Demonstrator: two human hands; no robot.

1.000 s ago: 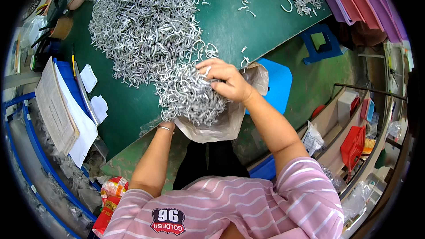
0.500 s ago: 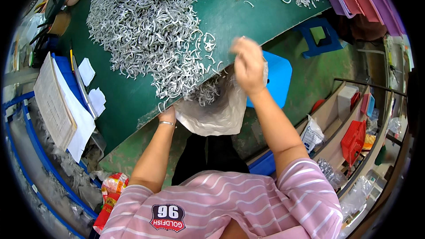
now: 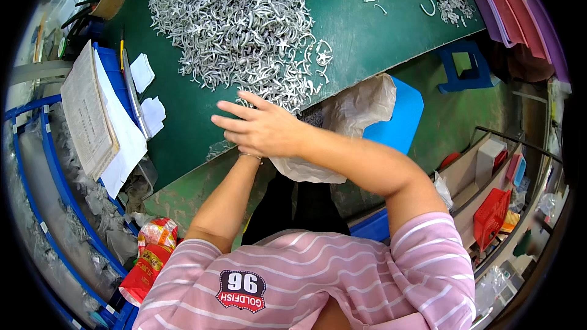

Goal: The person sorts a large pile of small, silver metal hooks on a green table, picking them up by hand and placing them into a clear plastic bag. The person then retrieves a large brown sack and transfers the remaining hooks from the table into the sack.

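Observation:
A big heap of small silver-grey curved metal pieces (image 3: 235, 24), with a few star shapes among them, covers the middle of the green table (image 3: 361, 43). My right hand (image 3: 266, 128) is open over the heap's near edge, its fingers spread and pointing left. It crosses above my left hand. Of that arm only the forearm and the braceleted wrist (image 3: 249, 157) show, by the left side of a whitish bag (image 3: 361, 107). The left fingers are hidden. The bag hangs at the table's front edge, its mouth partly covered by my right arm.
A bright blue stool (image 3: 397, 119) stands behind the bag, and a darker blue stool (image 3: 468, 67) farther right. Papers on a clipboard (image 3: 92, 110) lie at the left. A smaller pile of metal pieces (image 3: 452, 3) sits at the far right. Shelving with a red basket (image 3: 491, 217) is at right.
My right hand has swept left from above the bag's right side to the near edge of the heap, now covering my left hand. The whole view has shifted slightly.

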